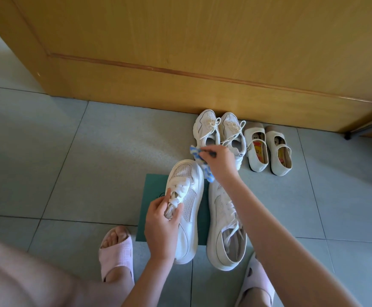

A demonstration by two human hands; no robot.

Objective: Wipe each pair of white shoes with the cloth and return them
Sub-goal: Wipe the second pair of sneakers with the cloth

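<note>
Being gripped at its laces by the left hand (163, 227), a large white sneaker (188, 196) is held over a green mat (153, 191). A blue-and-white cloth (195, 152) is pinched in the right hand (221, 166) by the sneaker's toe, at 1 o'clock. Its mate (221, 220) is laid just beside it at 3 o'clock. A laced white pair (219, 131) and a strapped pair (267, 149) are lined up at 12 and 1 o'clock, against the wooden door (180, 41).

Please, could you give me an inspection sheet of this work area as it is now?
Surface: grey floor tiles with a green mat.
Job's things: held sneaker; partner sneaker beside it; laced pair and strap pair by the wooden panel; blue-white cloth.
Clutter: nothing seen.
Hands: left hand grips the held sneaker at its laces; right hand holds the cloth by its toe.
Cables: nothing seen.
Surroundings: pink slippers on feet.
</note>
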